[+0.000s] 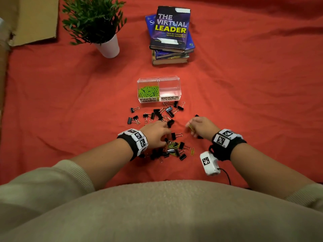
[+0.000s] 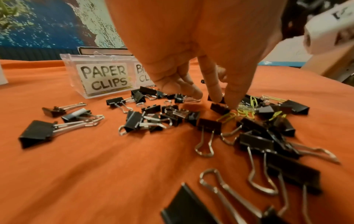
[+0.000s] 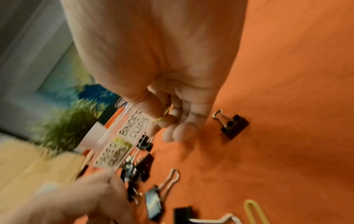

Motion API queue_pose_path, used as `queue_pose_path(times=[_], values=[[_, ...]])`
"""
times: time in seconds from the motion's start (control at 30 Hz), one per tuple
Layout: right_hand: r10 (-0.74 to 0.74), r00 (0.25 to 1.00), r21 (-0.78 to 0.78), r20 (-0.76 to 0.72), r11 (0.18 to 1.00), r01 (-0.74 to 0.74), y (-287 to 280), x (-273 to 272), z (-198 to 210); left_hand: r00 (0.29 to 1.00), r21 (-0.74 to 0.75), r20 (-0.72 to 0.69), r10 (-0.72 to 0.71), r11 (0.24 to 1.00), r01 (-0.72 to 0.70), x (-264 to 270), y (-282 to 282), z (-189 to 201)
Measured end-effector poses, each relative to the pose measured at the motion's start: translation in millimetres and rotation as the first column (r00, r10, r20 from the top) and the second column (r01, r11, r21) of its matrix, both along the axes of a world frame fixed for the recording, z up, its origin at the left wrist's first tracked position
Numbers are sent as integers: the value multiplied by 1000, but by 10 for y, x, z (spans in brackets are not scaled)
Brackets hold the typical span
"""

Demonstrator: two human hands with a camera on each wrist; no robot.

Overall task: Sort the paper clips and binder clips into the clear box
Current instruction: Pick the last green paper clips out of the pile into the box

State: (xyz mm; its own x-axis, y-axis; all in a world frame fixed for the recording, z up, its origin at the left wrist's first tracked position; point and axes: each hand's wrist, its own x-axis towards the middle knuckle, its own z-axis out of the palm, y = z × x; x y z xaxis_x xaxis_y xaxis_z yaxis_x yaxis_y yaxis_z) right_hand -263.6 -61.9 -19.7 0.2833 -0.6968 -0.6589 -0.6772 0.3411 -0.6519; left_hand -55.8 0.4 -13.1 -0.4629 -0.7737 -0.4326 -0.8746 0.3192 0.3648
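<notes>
The clear box (image 1: 159,89) sits on the red cloth (image 1: 244,84) straight ahead of me, split in two. Its left compartment, labelled PAPER CLIPS, holds a heap of green paper clips (image 1: 149,91); I see nothing in the right one, labelled BINDER CLIPS. Black binder clips (image 1: 157,114) lie scattered just in front of the box and in a second tangle (image 1: 172,149) nearer me, mixed with a few green paper clips.

My right hand (image 1: 201,125) has its fingers curled, pinching a green paper clip (image 1: 191,127) above the cloth, right of the pile. My left hand (image 1: 157,133) reaches down into the pile, fingers (image 2: 214,84) extended with the tips on the clips; it grips nothing that I can see.

Beyond the box stand a stack of books (image 1: 170,35) and a potted plant (image 1: 97,23); a piece of cardboard (image 1: 35,20) lies at far left.
</notes>
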Motion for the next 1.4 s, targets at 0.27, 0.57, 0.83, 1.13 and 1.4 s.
queue_pose_path(times=[0.27, 0.57, 0.83, 1.13, 1.4], values=[[333, 939, -20, -88, 942, -336, 105, 329, 85, 982, -133, 74, 171, 978, -161, 26, -125, 2], [405, 861, -262, -308, 834, -486, 2, 266, -5, 995, -13, 40, 87, 996, -87, 61, 55, -33], [672, 671, -78, -314, 686, -724, 267, 170, -54, 995, -5, 77, 56, 998, -56, -17, 176, -85], [409, 820, -253, -400, 811, -527, 79, 0, -46, 992, 58, 32, 126, 990, -128, -47, 180, -111], [546, 771, -277, -328, 725, -631, 312, 201, -81, 794, 247, -241, 558, 826, -506, 17, 74, 2]])
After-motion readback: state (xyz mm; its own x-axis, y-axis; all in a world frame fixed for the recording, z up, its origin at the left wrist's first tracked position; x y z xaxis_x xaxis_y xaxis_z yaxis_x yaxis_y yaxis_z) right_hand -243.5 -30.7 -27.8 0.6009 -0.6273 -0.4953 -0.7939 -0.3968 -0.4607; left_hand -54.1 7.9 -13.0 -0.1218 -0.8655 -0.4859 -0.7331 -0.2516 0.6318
